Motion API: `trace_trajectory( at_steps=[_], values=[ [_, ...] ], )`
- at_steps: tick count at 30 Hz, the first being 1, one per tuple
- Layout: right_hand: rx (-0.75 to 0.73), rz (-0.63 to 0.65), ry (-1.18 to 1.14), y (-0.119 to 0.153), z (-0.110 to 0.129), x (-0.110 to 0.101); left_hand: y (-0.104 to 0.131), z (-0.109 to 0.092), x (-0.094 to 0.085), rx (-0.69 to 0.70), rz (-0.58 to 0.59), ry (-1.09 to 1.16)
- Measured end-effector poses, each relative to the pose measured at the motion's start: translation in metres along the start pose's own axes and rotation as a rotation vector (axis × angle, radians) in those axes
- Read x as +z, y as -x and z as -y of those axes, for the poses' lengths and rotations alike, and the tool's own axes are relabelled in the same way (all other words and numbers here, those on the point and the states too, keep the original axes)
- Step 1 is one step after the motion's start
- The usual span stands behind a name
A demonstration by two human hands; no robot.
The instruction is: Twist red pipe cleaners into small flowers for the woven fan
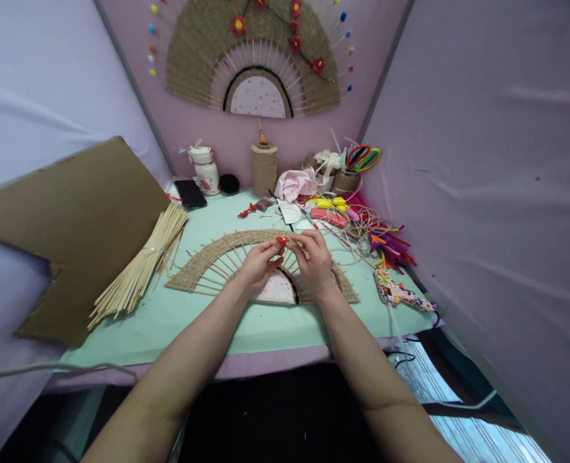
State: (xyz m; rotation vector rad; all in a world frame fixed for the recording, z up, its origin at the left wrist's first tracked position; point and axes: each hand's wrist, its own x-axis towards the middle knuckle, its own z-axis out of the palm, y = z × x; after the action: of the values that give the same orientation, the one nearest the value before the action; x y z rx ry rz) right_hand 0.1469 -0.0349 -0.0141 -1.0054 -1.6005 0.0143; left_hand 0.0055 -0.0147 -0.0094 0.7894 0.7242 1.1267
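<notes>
A small red flower (282,240) is pinched in the fingertips of my left hand (260,265). My right hand (315,262) has its thumb and fingers closed at the flower's right edge; how much they grip is partly hidden. Both hands are above a woven twine fan (208,260), which lies flat on the table with thin sticks as ribs. The fan's half-round centre (278,288) is white with pink spots and has a black border. My hands cover part of the ribs and the centre. Several small red flowers (247,210) lie behind the fan.
Bundled sticks (140,267) and cardboard (96,212) are at left. Along the back stand a bottle (205,170), a twine spool (264,170) and a cup of scissors (347,180). Pipe cleaners (391,247) and a patterned glue gun (401,290) lie right. A finished fan (193,64) hangs behind.
</notes>
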Motion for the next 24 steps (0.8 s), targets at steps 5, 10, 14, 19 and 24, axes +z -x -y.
trace_trajectory(
  at_steps=[5, 10, 14, 19, 24],
  values=[
    [-0.021, -0.008, 0.020, 0.0004, 0.0002, 0.0009, 0.0022, -0.0003, 0.0019, -0.043, 0.027, 0.047],
    [-0.032, -0.007, 0.034, 0.0003, 0.0000, 0.0003, 0.0019, -0.0014, 0.0011, -0.062, 0.035, 0.053],
    [-0.065, 0.023, 0.048, 0.0012, -0.0004, -0.0005, 0.0011, -0.0010, -0.0011, -0.077, 0.063, 0.079],
    [-0.042, 0.053, 0.017, 0.0004, 0.0032, -0.0014, -0.0016, 0.0011, -0.0042, -0.062, 0.100, 0.064],
    [0.272, -0.022, -0.223, -0.0061, 0.0020, -0.0036, -0.0056, 0.0026, -0.0059, 0.146, -0.003, -0.213]
  ],
)
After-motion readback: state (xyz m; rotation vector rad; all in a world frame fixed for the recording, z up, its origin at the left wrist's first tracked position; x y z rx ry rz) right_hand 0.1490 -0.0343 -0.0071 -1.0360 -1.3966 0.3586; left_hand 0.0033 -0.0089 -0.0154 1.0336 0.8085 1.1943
